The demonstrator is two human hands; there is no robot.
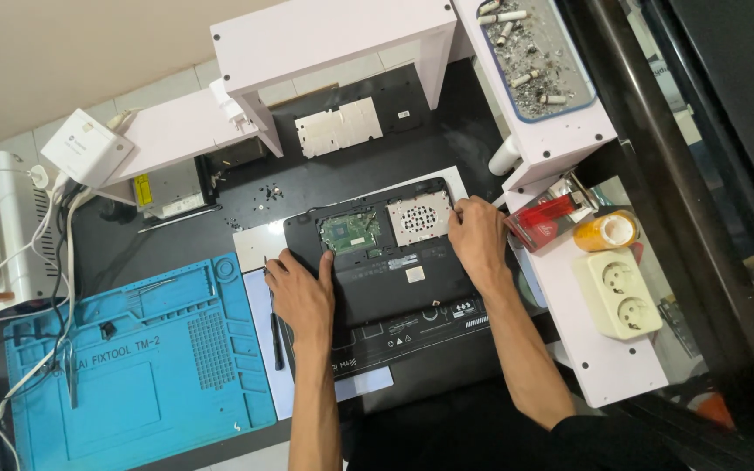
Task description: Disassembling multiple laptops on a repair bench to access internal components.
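Head view, looking straight down on a dark table (176,231). At centre lies an opened laptop (386,262), underside up, its cover off so that a green circuit board (351,232) shows at about 11 o'clock of the chassis and a perforated silver plate (418,216) at about 1 o'clock.

The left hand (303,292) rests flat at the chassis's 9 o'clock edge — fingers spread wide, palm down, gripping nothing and steadying the body. The right hand (477,235) sits at the 2 o'clock corner, fingers curled narrow against the rim beside the silver plate; whether a fingertip has hooked under the edge cannot be told.

A blue repair mat (141,366) lies at 8 o'clock of the laptop, a black pen-like tool (277,340) just beside the left wrist, and loose screws (268,194) are scattered at 11 o'clock. A white shelf (595,366) at 3 o'clock carries a cream double socket (619,294), an orange-capped bottle (606,230) and a red box (541,218); a tray of ash and butts (534,52) stands at 1 o'clock.

Judged from the pose, the work is at the chassis edge — it is best done with the left hand pressing evenly, the right working the corner gently, and both kept clear of the bare board.
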